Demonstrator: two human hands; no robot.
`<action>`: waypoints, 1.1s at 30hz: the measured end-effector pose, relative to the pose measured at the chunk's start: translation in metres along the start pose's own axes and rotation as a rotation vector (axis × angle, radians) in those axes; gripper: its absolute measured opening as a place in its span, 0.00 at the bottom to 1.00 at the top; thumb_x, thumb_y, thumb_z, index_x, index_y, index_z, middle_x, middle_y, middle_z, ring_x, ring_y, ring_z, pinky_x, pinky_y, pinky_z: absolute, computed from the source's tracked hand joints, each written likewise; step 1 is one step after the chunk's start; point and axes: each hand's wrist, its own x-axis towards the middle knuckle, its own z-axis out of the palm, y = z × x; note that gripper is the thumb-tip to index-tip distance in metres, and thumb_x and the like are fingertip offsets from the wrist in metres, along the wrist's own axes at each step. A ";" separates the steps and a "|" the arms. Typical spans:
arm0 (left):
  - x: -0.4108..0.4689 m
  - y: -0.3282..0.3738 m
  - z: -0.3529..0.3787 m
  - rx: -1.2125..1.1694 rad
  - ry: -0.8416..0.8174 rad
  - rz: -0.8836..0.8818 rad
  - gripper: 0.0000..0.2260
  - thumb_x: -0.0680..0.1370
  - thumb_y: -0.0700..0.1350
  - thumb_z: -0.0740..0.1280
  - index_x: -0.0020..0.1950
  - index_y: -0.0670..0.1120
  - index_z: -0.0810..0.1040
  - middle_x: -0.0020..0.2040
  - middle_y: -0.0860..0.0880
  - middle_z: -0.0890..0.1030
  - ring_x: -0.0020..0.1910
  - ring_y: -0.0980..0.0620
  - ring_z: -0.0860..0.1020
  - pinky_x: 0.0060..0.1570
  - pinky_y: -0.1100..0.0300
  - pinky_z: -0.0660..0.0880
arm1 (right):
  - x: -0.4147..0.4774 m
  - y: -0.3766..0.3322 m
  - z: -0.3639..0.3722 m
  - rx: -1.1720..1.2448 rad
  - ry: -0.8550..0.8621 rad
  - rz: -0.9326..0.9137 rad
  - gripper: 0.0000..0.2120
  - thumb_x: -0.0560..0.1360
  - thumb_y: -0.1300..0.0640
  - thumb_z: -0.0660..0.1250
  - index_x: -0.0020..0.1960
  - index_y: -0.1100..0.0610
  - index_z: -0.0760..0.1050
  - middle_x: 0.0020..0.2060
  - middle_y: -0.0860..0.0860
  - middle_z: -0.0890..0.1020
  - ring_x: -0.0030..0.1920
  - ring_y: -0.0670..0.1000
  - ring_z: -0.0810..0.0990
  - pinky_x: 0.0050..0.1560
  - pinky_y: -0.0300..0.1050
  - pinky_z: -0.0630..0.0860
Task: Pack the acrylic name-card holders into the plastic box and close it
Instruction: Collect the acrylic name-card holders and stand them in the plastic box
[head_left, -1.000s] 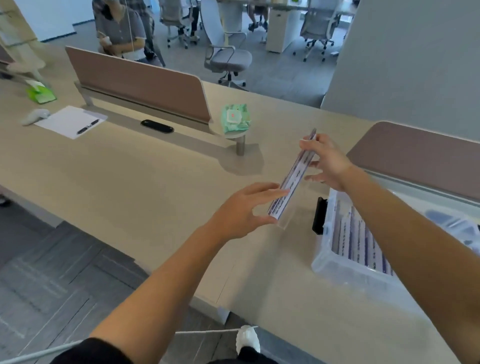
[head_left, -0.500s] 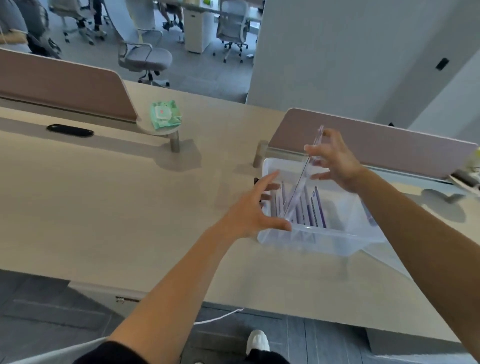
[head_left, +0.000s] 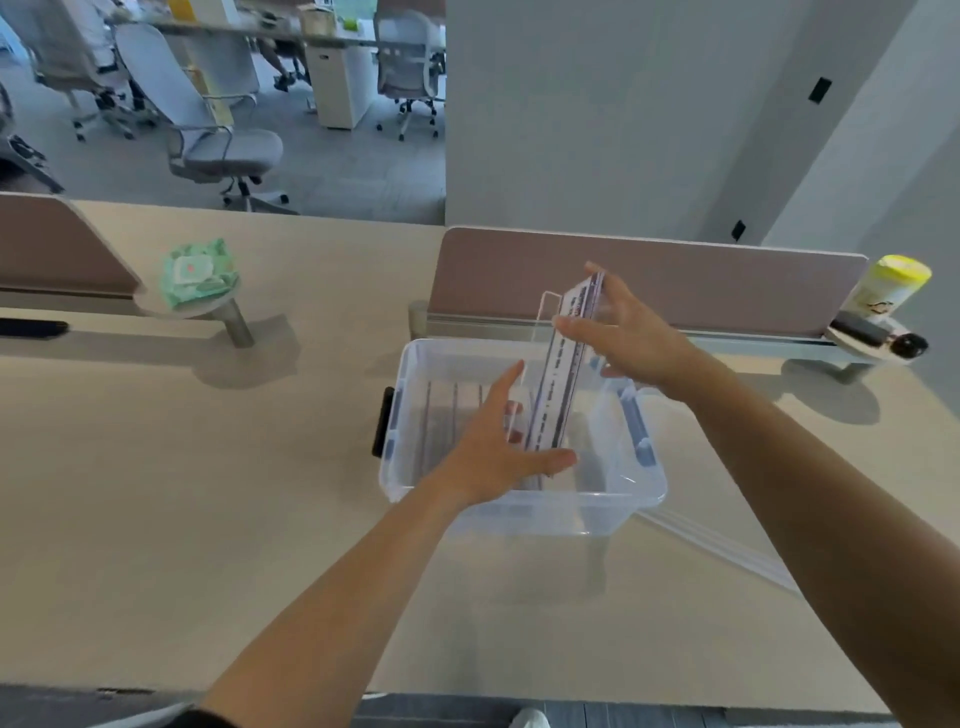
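The name-card holder (head_left: 563, 374) has sunk lower into the plastic box (head_left: 519, 501) and leans tilted, with other holders (head_left: 452, 415) standing at its 9 o'clock. The right hand (head_left: 634, 338) pinches its top end. The left hand (head_left: 498, 447) steadies it with straight fingers. From the box, a clear lid (head_left: 722, 543) lies at 4 o'clock, a wipes pack (head_left: 200, 270) at 10 and a divider panel (head_left: 649, 275) at 12.

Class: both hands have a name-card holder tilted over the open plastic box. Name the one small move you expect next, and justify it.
Probably lower the raised end of the name-card holder until it stands in the plastic box beside the holders already there. The right hand pinches its high end above the rim; the left hand steadies its low end, already inside.
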 end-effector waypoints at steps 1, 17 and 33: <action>0.008 -0.001 0.010 0.013 0.032 0.002 0.49 0.66 0.52 0.80 0.77 0.61 0.52 0.64 0.56 0.69 0.58 0.58 0.74 0.51 0.67 0.76 | 0.005 0.010 -0.005 0.009 0.003 0.026 0.42 0.72 0.39 0.71 0.78 0.38 0.50 0.70 0.53 0.75 0.57 0.55 0.83 0.52 0.57 0.82; 0.076 -0.071 -0.047 0.817 0.241 -0.113 0.35 0.71 0.68 0.67 0.75 0.57 0.62 0.74 0.48 0.65 0.74 0.45 0.59 0.72 0.46 0.58 | 0.069 0.092 -0.013 0.144 0.013 0.376 0.45 0.75 0.72 0.67 0.80 0.43 0.50 0.51 0.54 0.81 0.39 0.55 0.86 0.31 0.50 0.82; 0.108 -0.126 -0.101 0.893 0.432 -0.259 0.30 0.75 0.53 0.67 0.73 0.47 0.60 0.77 0.52 0.54 0.59 0.40 0.74 0.50 0.49 0.75 | 0.134 0.175 0.047 -0.292 -0.201 0.433 0.27 0.74 0.62 0.69 0.66 0.47 0.61 0.49 0.53 0.80 0.48 0.56 0.83 0.42 0.56 0.85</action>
